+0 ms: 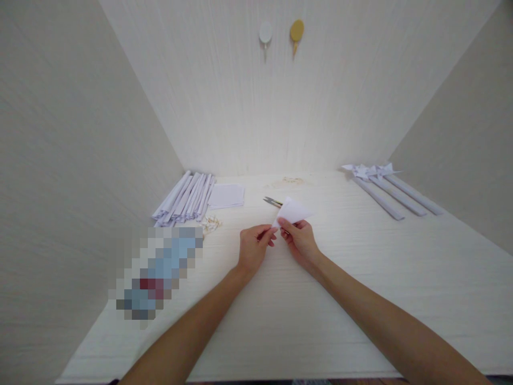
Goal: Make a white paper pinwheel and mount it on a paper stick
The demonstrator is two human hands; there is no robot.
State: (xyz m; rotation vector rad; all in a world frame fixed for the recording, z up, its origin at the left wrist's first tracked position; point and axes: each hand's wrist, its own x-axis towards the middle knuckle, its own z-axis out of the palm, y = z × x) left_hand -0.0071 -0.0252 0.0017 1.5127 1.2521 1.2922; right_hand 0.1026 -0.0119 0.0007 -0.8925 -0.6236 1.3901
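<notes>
Both my hands meet over the middle of the white table [360, 299]. My right hand [301, 241] pinches the near corner of a folded white paper piece [292, 210], which sticks up and away from me. My left hand [255, 247] has its fingers curled, with the fingertips at the same corner of the paper. Just behind the paper lies a small pair of scissors [272, 201] on the table.
A bundle of rolled white paper sticks [185, 199] and a stack of white paper squares [226, 195] lie at the back left. Small pale bits [211, 224] sit near them. Three paper pinwheels on sticks [387, 188] lie at the back right. Two hooks [281, 33] hang on the wall.
</notes>
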